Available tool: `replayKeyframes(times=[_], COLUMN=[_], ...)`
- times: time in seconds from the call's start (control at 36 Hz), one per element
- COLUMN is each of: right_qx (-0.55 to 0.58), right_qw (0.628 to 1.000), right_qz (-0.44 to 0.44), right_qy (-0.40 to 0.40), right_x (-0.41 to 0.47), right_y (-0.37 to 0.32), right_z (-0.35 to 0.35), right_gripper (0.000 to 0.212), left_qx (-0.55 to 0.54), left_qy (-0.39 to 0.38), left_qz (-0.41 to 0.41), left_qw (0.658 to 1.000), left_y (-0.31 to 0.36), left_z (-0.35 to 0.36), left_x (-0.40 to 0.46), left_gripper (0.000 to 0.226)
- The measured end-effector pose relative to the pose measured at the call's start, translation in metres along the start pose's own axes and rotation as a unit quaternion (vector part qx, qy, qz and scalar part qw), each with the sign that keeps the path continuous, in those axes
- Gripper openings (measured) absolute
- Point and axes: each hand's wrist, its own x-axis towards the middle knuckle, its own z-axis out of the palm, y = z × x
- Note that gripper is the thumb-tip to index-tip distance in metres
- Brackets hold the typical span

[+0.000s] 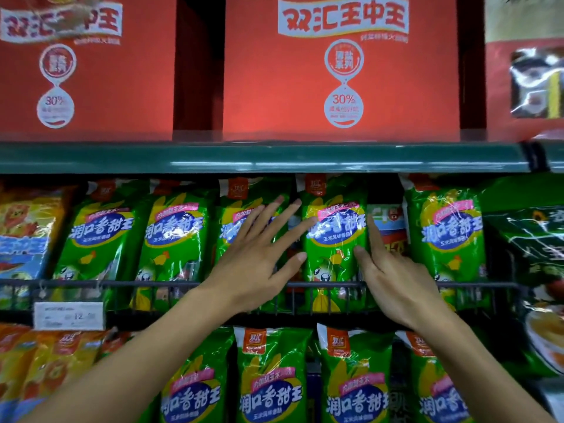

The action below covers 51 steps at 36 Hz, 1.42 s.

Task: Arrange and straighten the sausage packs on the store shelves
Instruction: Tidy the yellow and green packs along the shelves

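Green sausage packs stand in a row on the middle shelf behind a black wire rail (152,285). My left hand (256,257) is spread with straight fingers against one green pack (241,215), its fingertips reaching the neighbouring pack (335,236). My right hand (393,270) touches that same pack's right edge with thumb and forefinger extended. Behind it, a differently coloured pack (390,227) shows in the gap. More green packs (271,380) stand on the shelf below.
Red cartons (338,71) fill the top shelf above a green shelf edge (244,157). Orange and yellow packs (27,227) stand at the left, dark green bags (531,239) at the right. A white price tag (68,315) hangs on the rail.
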Motion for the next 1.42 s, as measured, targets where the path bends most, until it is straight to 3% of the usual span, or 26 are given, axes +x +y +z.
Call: replayKeyframes(times=[0.17, 0.44, 0.72, 0.81, 0.97, 1.11, 1.17, 1.31, 1.42], right_qx=[-0.032, -0.037, -0.026, 0.035, 0.203, 0.200, 0.171, 0.006, -0.085], right_qw=[0.999, 0.998, 1.000, 0.998, 0.961, 0.948, 0.958, 0.992, 0.991], right_qz=[0.010, 0.014, -0.014, -0.053, -0.149, -0.107, -0.085, -0.075, -0.083], right_qy=[0.042, 0.042, 0.000, -0.013, 0.118, 0.224, 0.213, 0.104, 0.067], right_x=[0.000, -0.001, 0.001, -0.002, -0.029, -0.034, -0.028, -0.013, 0.005], right_y=[0.001, -0.001, 0.001, 0.012, 0.071, 0.129, 0.144, 0.151, 0.150], right_z=[0.010, 0.009, 0.002, -0.010, -0.047, -0.074, -0.080, -0.091, -0.101], right_gripper=[0.065, 0.064, 0.066, 0.066, 0.052, 0.054, 0.059, 0.077, 0.070], left_qx=[0.023, 0.003, -0.004, -0.021, -0.152, -0.255, -0.277, -0.323, -0.298], left_qy=[-0.006, -0.003, -0.012, -0.003, 0.150, 0.167, 0.157, 0.049, -0.043], left_qz=[-0.006, 0.005, 0.022, 0.028, 0.005, -0.025, -0.036, -0.131, -0.168], left_qw=[1.000, 1.000, 1.000, 0.999, 0.977, 0.952, 0.947, 0.936, 0.939], left_y=[0.001, -0.001, 0.000, 0.000, 0.025, 0.094, 0.119, 0.150, 0.158], left_z=[0.005, 0.006, 0.003, 0.001, 0.004, 0.002, 0.002, 0.016, 0.033], left_x=[-0.001, -0.005, -0.004, -0.005, 0.005, 0.034, 0.051, 0.097, 0.120], left_gripper=[0.057, 0.057, 0.058, 0.057, 0.043, 0.040, 0.043, 0.070, 0.091])
